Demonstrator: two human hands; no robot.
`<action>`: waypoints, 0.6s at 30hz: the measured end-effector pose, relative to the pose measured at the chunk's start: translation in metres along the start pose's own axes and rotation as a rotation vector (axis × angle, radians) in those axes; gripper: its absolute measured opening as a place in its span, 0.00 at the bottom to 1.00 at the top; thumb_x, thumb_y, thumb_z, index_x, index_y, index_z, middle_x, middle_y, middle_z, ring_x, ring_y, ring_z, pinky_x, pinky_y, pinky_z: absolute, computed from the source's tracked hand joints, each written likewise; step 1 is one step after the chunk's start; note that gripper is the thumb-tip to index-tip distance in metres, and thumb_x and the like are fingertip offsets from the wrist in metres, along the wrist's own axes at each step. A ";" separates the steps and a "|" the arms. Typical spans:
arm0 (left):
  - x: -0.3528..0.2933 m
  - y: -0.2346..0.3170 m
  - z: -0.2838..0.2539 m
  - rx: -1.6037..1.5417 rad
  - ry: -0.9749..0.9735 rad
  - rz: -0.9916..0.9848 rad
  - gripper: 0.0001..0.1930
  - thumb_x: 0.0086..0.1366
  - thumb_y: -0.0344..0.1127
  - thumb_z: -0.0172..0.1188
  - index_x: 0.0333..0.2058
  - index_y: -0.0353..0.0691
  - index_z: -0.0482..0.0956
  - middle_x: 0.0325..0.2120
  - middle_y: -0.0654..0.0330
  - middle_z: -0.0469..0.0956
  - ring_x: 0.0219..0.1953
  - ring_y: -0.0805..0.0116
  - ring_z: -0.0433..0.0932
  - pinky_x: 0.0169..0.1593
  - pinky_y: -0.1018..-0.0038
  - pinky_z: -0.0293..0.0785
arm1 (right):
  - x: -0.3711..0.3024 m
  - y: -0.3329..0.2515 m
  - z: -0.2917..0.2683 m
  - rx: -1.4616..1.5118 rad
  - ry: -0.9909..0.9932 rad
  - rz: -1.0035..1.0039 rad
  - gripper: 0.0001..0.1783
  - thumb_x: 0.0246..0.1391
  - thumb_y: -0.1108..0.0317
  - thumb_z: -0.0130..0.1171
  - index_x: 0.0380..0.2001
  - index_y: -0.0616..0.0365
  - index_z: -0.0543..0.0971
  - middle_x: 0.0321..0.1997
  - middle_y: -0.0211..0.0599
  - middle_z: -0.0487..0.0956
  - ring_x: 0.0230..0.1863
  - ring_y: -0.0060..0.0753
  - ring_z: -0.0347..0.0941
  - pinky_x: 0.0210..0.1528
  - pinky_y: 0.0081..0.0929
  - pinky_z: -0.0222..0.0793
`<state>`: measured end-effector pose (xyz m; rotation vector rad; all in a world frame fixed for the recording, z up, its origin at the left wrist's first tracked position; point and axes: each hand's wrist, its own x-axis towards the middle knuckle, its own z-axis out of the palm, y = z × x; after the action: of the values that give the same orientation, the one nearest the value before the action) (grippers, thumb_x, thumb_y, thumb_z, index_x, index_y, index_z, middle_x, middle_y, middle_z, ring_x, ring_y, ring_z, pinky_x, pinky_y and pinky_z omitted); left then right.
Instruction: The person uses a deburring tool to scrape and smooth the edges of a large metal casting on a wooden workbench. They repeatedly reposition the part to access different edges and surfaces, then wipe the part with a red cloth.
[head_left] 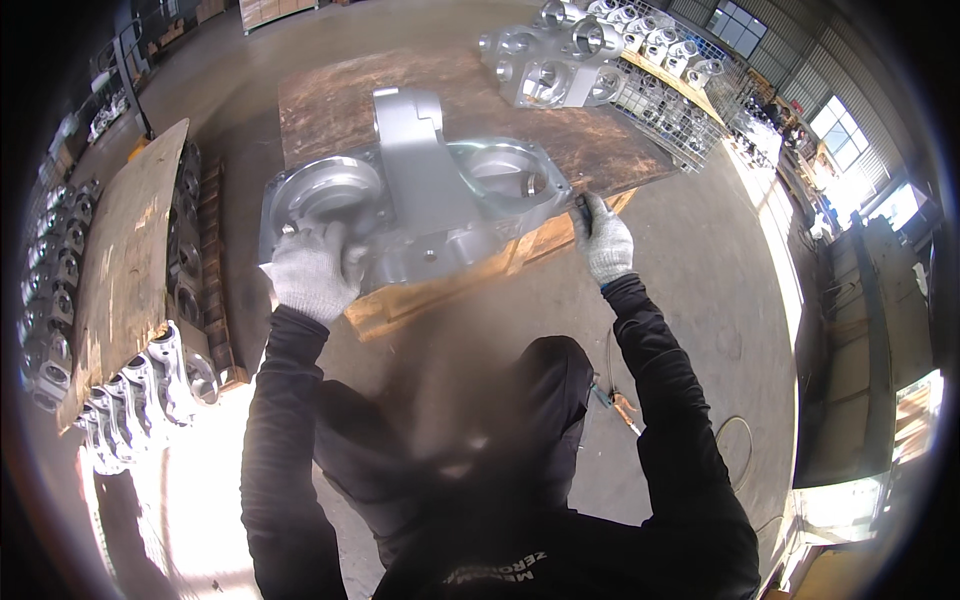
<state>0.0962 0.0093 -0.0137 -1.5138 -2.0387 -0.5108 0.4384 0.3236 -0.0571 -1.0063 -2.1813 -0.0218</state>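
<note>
While the big grey metal casting (420, 200) lies flat on the wooden pallet (440, 290) just ahead, the left hand (308, 275) presses spread on its near-left rim — the right hand (605, 243) is closed around a small dark tool (582, 208) at the casting's right edge. Looks like edge work is mid-way — how much is finished, can't tell. Stacks of similar castings (580, 50) sit far right and left.

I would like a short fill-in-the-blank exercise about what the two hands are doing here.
1. Both hands wear ____ knit gloves.
2. The left hand rests on a large ____-coloured metal casting.
3. The right hand holds a small dark tool at the casting's ____ edge.
4. The casting lies on a ____ board.

Missing words: white; silver; right; wooden
</note>
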 end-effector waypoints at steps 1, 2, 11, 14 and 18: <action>-0.001 0.000 0.000 0.011 -0.009 0.005 0.14 0.63 0.45 0.62 0.38 0.40 0.79 0.37 0.48 0.82 0.39 0.42 0.82 0.45 0.48 0.77 | 0.000 -0.001 0.003 -0.005 0.017 0.007 0.17 0.68 0.61 0.64 0.56 0.56 0.81 0.48 0.47 0.87 0.46 0.55 0.85 0.45 0.46 0.81; -0.001 -0.001 0.001 0.022 -0.019 0.009 0.15 0.67 0.48 0.60 0.39 0.40 0.79 0.36 0.50 0.82 0.39 0.44 0.82 0.45 0.49 0.77 | 0.000 -0.003 0.006 -0.046 -0.035 0.053 0.17 0.69 0.60 0.64 0.55 0.56 0.81 0.47 0.48 0.87 0.46 0.57 0.85 0.46 0.47 0.81; -0.001 0.001 0.000 -0.003 0.016 0.000 0.14 0.65 0.46 0.64 0.38 0.40 0.79 0.37 0.48 0.82 0.36 0.42 0.82 0.42 0.50 0.79 | -0.002 -0.028 0.006 -0.001 -0.010 0.113 0.16 0.71 0.57 0.61 0.51 0.57 0.84 0.37 0.56 0.86 0.41 0.63 0.84 0.42 0.53 0.80; -0.002 0.002 0.000 0.025 0.012 -0.007 0.14 0.64 0.46 0.65 0.38 0.41 0.80 0.37 0.49 0.82 0.36 0.42 0.82 0.42 0.50 0.79 | 0.000 -0.036 0.007 -0.047 0.013 0.133 0.15 0.71 0.56 0.60 0.47 0.57 0.84 0.32 0.57 0.85 0.37 0.64 0.84 0.38 0.56 0.79; 0.000 0.002 -0.001 -0.020 0.011 0.002 0.15 0.63 0.46 0.65 0.38 0.41 0.80 0.36 0.49 0.83 0.36 0.43 0.83 0.41 0.51 0.80 | -0.001 -0.048 0.010 -0.183 0.026 0.115 0.13 0.70 0.56 0.60 0.42 0.55 0.83 0.29 0.55 0.84 0.33 0.62 0.84 0.35 0.57 0.78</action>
<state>0.0980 0.0092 -0.0130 -1.5212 -2.0296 -0.5385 0.4008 0.2925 -0.0517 -1.2257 -2.1230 -0.1825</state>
